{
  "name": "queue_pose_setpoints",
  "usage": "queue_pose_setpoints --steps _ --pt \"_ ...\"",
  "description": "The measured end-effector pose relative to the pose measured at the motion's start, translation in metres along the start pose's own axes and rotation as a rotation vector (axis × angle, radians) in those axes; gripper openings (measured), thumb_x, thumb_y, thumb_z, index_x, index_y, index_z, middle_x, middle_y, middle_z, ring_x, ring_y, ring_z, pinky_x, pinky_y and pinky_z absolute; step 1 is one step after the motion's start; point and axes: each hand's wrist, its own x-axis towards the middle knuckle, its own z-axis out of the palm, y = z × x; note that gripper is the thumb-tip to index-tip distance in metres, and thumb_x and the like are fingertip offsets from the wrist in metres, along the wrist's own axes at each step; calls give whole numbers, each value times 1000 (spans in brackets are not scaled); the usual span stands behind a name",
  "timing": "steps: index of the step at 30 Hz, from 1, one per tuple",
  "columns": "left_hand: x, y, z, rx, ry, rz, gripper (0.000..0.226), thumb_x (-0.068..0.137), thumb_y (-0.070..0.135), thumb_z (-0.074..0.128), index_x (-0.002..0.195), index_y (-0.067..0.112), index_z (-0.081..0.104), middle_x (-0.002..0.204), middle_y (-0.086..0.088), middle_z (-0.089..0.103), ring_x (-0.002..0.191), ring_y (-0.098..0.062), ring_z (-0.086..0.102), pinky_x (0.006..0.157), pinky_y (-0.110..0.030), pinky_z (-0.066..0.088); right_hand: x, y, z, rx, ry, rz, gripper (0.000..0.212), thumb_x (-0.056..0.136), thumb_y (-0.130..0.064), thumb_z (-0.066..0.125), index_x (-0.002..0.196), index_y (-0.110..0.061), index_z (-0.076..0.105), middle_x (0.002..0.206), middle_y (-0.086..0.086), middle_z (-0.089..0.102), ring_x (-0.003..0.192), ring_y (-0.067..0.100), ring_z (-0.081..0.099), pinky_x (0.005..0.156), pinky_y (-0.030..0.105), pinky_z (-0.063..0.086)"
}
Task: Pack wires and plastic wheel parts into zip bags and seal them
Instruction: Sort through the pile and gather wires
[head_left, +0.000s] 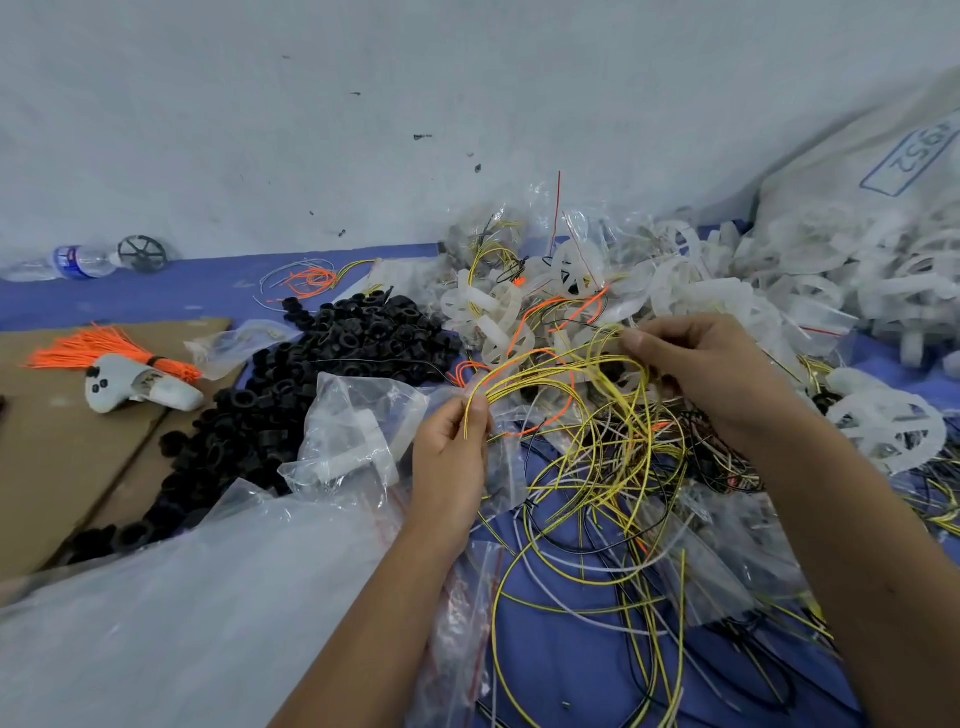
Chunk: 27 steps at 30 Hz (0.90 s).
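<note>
- At centre frame, above the blue tabletop (561, 613): bundle of thin yellow insulated wires (566, 371), bowed in an arc between the two hands, long axis running from about 8 o'clock to 2 o'clock.
- Left hand (452, 457): at the 8 o'clock end of the arc; fingers (480, 415) and thumb pinched together on the gathered wire ends, which stick down past the thumb.
- Right hand (711, 374): at the 2 o'clock end; fingers (641, 340) curled round the far run of the same wires, thumb side towards the bundle.
- Slack: loose loops of the yellow wires hang from the arc towards 6 o'clock and lie tangled with black and white wires on the tabletop.
- Clear plastic zip bag holding a translucent white wheel part (358, 436): lies at 9 o'clock from the left hand, just beside it, possibly touching; whether its mouth faces the wires cannot be told.
- Judgement: the left hand is the nearer to the bag, so the pinched ends at 8 o'clock would likely lead in, after the long arc is coiled shorter.
- Heap of translucent white plastic wheel parts (737, 280): at 1 o'clock, beyond the right hand.
- Pile of small black plastic rings (332, 364): at 10 o'clock from the left hand.
</note>
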Motion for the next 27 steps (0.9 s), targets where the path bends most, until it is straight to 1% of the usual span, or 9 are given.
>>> queue_pose_setpoints --steps 3,5,10,14,19,22,25,26,27 --pt "1 -2 0 23 11 4 41 105 36 56 72 13 52 56 5 27 50 -12 20 46 -23 21 2 -3 -8 -58 164 -67 15 93 -20 69 82 -13 78 55 -4 62 42 4 45 40 15 38" --pt "1 -3 0 23 21 -3 40 104 38 57 73 12 52 56 5 26 49 -12 20 44 -21 22 3 -6 -12 -109 155 -81 16 93 -21 70 81 -15 78 55 -3 61 41 3 44 39 14 37" --pt "2 -6 1 -8 87 -35 33 107 34 51 79 18 57 52 12 35 46 -10 27 45 -23 24 3 -7 -15 -312 -267 46 22 96 -34 65 85 -19 77 73 6 73 57 14 52 54 28 41" --pt "2 -6 0 -28 95 -9 33 101 45 50 76 25 57 56 10 38 49 -11 29 49 -27 25 -2 -10 -15 -343 -447 40 49 81 -62 67 82 -13 75 72 13 62 63 21 40 59 33 32" --pt "2 -5 0 15 103 12 27 99 47 51 79 30 59 63 3 44 55 -14 35 54 -33 31 -7 -31 -19 -265 -547 27 34 83 -47 75 80 -13 76 70 4 65 62 14 46 57 21 36" --pt "-4 -1 2 78 84 41 25 96 54 50 98 31 60 83 4 63 69 -14 54 65 -42 46 -9 -45 -23 -283 -301 -54 33 76 -44 73 83 -12 78 64 2 67 57 9 51 55 22 39" --pt "-10 7 8 312 71 176 48 95 58 44 130 27 55 120 5 63 112 -12 60 96 -39 51 -2 -58 -33 -285 199 -308 18 88 -32 73 80 -16 77 56 -7 65 38 0 42 41 9 31" --pt "-11 10 10 442 72 252 53 96 56 41 136 23 53 128 3 58 120 -14 55 102 -38 47 3 -63 -34 -404 256 -346 19 90 -29 70 77 -17 75 53 -9 62 37 1 43 40 9 29" --pt "-12 13 12 576 82 319 57 97 54 38 139 18 52 134 1 53 126 -18 50 107 -37 43 7 -67 -32 -603 183 -327 20 91 -26 68 75 -17 75 53 -8 62 39 2 46 41 12 32"
